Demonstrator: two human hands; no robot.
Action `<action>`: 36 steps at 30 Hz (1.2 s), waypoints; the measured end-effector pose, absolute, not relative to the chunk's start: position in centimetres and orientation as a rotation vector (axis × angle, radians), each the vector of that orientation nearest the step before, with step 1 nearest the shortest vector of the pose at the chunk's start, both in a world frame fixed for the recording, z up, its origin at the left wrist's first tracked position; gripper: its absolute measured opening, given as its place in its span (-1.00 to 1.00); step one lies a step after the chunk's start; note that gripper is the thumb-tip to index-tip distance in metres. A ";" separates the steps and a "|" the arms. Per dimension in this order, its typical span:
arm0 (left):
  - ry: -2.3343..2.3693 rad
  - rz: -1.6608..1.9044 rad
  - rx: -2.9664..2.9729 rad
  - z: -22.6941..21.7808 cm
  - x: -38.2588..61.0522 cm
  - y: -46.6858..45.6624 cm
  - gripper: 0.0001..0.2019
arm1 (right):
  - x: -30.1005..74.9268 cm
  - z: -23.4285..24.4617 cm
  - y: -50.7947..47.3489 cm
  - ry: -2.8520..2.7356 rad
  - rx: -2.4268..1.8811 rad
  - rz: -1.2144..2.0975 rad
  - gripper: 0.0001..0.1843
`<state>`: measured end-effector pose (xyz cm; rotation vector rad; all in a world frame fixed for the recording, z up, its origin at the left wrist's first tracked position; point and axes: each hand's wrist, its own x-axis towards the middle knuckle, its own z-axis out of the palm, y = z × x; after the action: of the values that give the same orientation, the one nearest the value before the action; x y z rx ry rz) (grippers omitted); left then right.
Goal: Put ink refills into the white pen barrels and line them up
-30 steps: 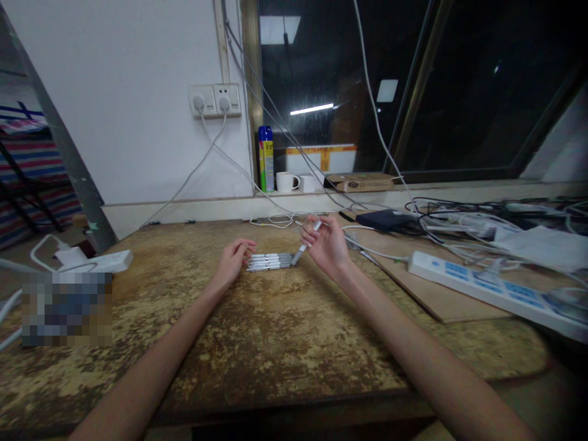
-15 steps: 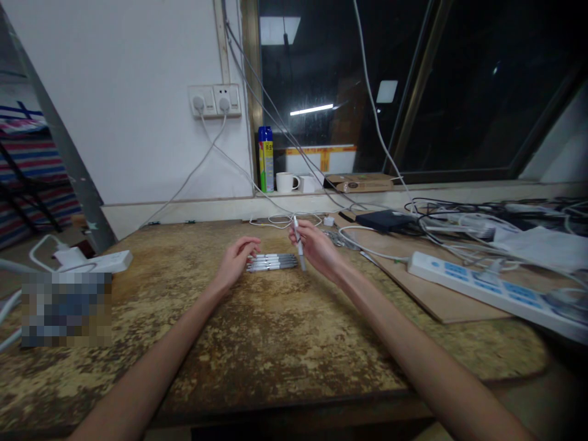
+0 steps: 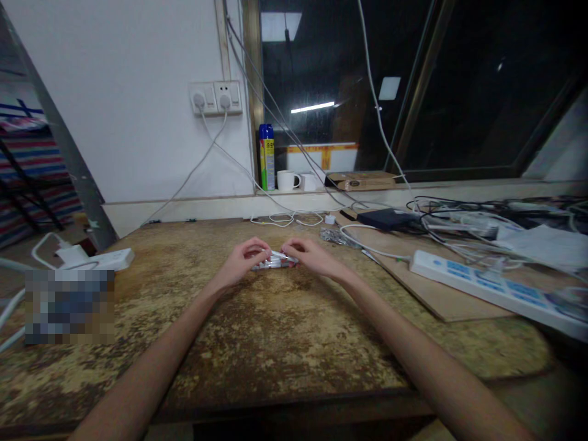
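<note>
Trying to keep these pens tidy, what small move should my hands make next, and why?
Probably press inward with the left hand and right hand to square the pens; both hands sit at opposite ends of the row, and one pen lies angled on top.

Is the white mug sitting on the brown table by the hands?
No, the white mug stands on the window ledge beside the spray can, far behind both hands.

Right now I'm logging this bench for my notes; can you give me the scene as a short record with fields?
Left hand: on the left end of the pens
Right hand: on the pens' right end
Pens: small row lying flat on the table
Right of hands: power strip, cables
Windowsill: spray can, mug
</note>
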<state>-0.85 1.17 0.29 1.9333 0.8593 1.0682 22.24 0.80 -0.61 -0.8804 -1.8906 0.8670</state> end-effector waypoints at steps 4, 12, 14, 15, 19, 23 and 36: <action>0.944 1.009 1.895 0.6 -2.3 1.8 -0.67 | 24.2 -0.6 1.8 -1.952 -0.962 0.855 -0.62; 0.857 0.550 1.968 2.3 -4.3 0.4 -0.75 | 25.2 -0.3 1.1 -2.257 -0.951 1.119 -0.62; 0.858 0.470 1.997 2.5 -4.3 0.0 -0.79 | 25.0 -0.3 0.8 -2.303 -0.970 1.223 -0.61; 0.859 0.440 2.018 2.6 -4.3 -0.1 -0.81 | 24.8 -0.3 0.7 -2.317 -0.973 1.265 -0.61; 0.828 0.324 2.149 2.5 -4.6 -0.1 -0.82 | 24.1 -0.4 0.1 -2.374 -0.957 1.320 -0.62; 0.798 0.218 2.242 2.4 -4.9 0.1 -0.79 | 23.7 -0.5 -0.3 -2.433 -0.949 1.301 -0.62; 0.896 0.161 2.233 1.7 -4.4 0.8 -0.61 | 23.6 -0.5 -0.1 -2.394 -0.969 1.207 -0.56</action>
<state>-4.40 0.80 1.67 2.2329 0.8957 0.1609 23.57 -0.08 -0.52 -0.9690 -2.3935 1.2068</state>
